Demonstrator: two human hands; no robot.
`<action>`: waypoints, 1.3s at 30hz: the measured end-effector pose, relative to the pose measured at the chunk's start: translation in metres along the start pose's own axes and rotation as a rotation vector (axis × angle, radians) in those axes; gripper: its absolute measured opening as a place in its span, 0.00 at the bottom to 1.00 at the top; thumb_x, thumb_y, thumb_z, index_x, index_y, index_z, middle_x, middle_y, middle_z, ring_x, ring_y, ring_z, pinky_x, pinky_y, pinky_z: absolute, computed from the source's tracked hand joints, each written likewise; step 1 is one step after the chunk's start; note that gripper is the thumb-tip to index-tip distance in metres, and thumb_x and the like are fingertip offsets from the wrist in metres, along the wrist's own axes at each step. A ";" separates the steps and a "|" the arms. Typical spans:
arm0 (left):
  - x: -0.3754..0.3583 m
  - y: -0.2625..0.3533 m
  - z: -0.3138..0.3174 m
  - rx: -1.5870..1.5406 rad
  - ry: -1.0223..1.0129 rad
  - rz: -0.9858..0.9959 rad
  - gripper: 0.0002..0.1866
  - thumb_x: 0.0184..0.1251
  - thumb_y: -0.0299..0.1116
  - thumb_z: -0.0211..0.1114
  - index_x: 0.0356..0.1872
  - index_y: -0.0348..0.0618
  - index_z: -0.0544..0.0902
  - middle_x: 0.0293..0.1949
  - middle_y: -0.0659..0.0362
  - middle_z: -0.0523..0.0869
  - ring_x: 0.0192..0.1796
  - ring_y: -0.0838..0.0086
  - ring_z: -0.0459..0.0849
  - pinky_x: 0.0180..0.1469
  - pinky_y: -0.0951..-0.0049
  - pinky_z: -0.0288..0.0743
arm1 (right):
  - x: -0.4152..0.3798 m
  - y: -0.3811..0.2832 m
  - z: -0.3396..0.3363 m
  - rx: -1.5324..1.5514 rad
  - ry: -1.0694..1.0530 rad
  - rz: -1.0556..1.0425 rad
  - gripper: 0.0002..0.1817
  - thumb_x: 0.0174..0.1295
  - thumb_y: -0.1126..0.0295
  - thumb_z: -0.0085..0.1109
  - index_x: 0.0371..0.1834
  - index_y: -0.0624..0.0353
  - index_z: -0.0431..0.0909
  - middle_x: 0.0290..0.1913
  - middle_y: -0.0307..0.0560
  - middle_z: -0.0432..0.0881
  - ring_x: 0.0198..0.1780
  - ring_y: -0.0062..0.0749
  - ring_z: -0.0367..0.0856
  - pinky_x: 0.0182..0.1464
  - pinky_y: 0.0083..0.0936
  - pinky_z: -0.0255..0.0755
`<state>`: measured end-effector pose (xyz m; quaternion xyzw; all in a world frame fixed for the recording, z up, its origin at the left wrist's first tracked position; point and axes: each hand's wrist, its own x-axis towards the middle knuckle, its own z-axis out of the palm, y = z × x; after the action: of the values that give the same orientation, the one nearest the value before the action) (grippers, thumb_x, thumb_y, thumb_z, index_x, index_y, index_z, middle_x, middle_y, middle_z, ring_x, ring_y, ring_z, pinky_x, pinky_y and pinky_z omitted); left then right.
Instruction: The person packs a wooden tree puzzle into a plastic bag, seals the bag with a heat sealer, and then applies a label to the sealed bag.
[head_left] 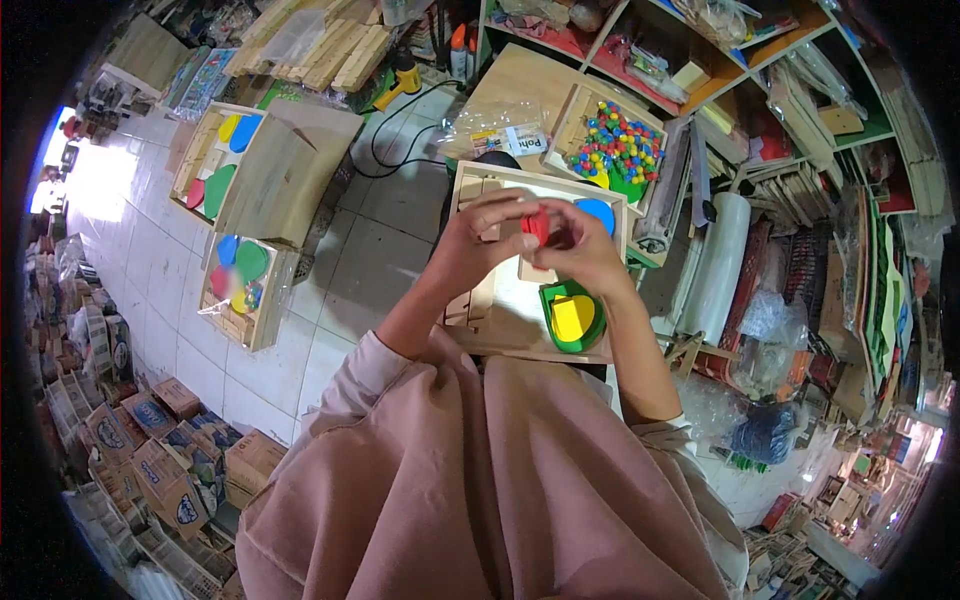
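Above the wooden tray (535,350), my left hand (485,238) has its fingers closed on a small red piece (538,226) with a rounded edge. My right hand (588,250) meets it from the other side, fingers curled and fingertips at the same red piece. Both hands hide part of it. In the tray, a blue rounded piece (597,212) lies beyond my right hand. Nearer to me, a yellow rounded piece (573,319) sits within a green frame-like piece (596,332). Wooden strips (482,295) run along the tray's left side.
Behind the tray, a wooden box (560,150) holds many coloured beads (615,140), beside a plastic bag (500,125). Boxes with coloured pieces (240,262) stand on the left. A yellow power tool (400,82) trails a black cable. Shelves (680,60) and a plastic roll (722,260) stand right.
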<state>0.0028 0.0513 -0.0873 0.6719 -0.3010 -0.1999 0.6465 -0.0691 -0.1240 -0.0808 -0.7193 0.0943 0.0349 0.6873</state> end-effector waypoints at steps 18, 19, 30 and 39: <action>-0.021 -0.045 -0.053 0.384 0.276 -0.006 0.27 0.51 0.36 0.70 0.54 0.44 0.75 0.54 0.50 0.76 0.56 0.56 0.74 0.60 0.62 0.66 | 0.044 0.003 0.049 -0.855 0.357 0.119 0.28 0.40 0.68 0.67 0.47 0.54 0.67 0.39 0.54 0.79 0.43 0.53 0.77 0.44 0.42 0.71; -0.027 -0.065 -0.043 0.455 0.358 0.082 0.29 0.51 0.40 0.71 0.55 0.44 0.74 0.56 0.49 0.74 0.60 0.56 0.70 0.62 0.61 0.62 | 0.053 0.029 0.041 -0.980 0.381 -0.001 0.30 0.38 0.66 0.68 0.48 0.55 0.66 0.39 0.56 0.79 0.43 0.54 0.77 0.45 0.43 0.71; -0.031 -0.053 -0.029 0.364 0.367 -0.043 0.35 0.47 0.40 0.73 0.59 0.45 0.71 0.60 0.44 0.68 0.62 0.52 0.66 0.63 0.59 0.61 | 0.054 0.029 0.034 -1.089 0.245 0.024 0.37 0.35 0.59 0.69 0.51 0.61 0.66 0.46 0.60 0.76 0.51 0.56 0.73 0.57 0.43 0.64; -0.029 -0.054 -0.029 0.348 0.371 -0.094 0.32 0.47 0.35 0.73 0.56 0.40 0.72 0.54 0.49 0.73 0.57 0.58 0.72 0.54 0.63 0.70 | 0.019 -0.002 0.013 -0.894 0.333 -0.117 0.33 0.42 0.57 0.70 0.49 0.63 0.70 0.54 0.65 0.68 0.50 0.57 0.73 0.52 0.42 0.69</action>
<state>0.0079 0.0912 -0.1420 0.8115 -0.1755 -0.0484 0.5553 -0.0496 -0.1130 -0.0830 -0.9443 0.1381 -0.0825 0.2870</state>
